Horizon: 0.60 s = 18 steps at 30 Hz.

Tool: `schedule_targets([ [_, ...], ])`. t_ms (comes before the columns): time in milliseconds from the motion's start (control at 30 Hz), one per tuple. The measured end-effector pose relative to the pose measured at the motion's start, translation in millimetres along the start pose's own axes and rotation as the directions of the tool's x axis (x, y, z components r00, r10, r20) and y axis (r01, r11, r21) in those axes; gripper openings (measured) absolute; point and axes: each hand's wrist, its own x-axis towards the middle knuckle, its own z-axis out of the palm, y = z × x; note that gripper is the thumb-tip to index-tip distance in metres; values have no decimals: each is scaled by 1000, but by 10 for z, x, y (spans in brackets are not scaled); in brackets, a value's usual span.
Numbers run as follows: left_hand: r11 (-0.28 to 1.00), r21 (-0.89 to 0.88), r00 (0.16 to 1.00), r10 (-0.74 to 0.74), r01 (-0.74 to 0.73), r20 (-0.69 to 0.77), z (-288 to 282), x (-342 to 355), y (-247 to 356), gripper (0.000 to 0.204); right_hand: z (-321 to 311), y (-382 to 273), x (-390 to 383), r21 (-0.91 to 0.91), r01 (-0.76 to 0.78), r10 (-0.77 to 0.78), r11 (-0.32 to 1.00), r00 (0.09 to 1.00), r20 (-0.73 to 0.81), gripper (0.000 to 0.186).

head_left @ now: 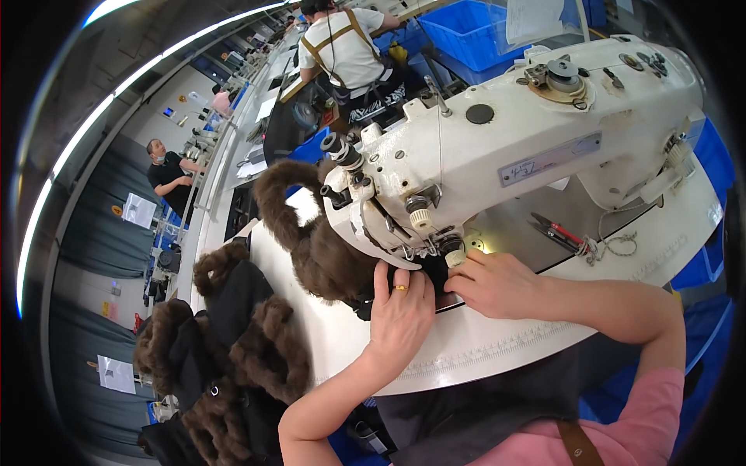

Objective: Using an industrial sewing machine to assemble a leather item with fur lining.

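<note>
A brown furry piece (334,260) is bunched just left of the head of the sewing machine (528,132), and black cloth (437,276) is held beneath that head. The left hand (402,311) is laid fairly flat on the cloth, fingers extended; no firm grasp is seen. The right hand (497,287) is curled close beside the machine's needle area; whether cloth is pinched by it cannot be told. The work would probably be guided best with the cloth kept smooth, fur held clear of the stitching line and fingertips well aside. Beneath the machine's arm, red-handled snips (558,231) and tangled thread (592,250) are seen, which could snag. Furry black-and-brown pieces (229,334) are piled to the machine's left; a blue bin (470,27) is seen behind it.
</note>
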Motion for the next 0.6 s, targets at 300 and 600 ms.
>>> schedule_targets([
  [300, 981, -194, 994, -44, 24, -99, 125, -19, -110, 18, -22, -64, 0, 136, -163, 159, 977, 986, 42, 25],
  [600, 999, -4, 998, 53, -53, 44, 60, 101, -9, 14, 55, -103, -27, 89, 8, -13, 996, 999, 53, 20],
])
